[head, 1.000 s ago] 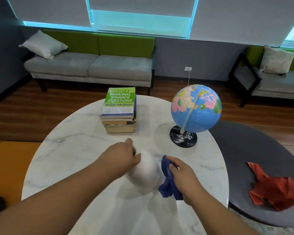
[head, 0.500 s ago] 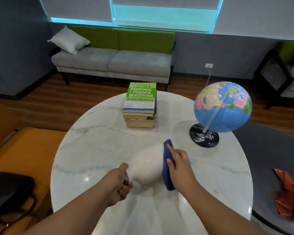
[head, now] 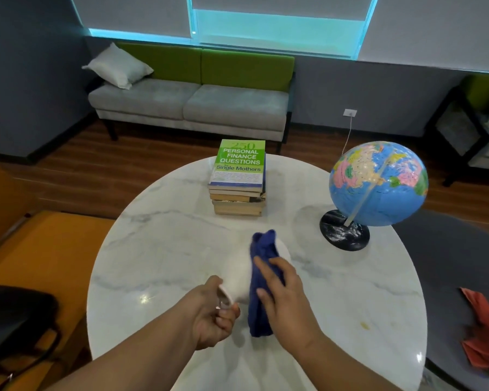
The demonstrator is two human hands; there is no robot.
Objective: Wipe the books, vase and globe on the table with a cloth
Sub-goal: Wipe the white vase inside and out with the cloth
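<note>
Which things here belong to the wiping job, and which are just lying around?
Job: white vase, blue cloth, stack of books, globe, left hand, right hand.
Lying about: red cloth, black bag, pillow.

The table (head: 158, 249) is glossy veined marble. The vase (head: 237, 280) looks smooth, the cloth (head: 261, 277) soft matt fabric, the globe (head: 378, 184) shiny.
</note>
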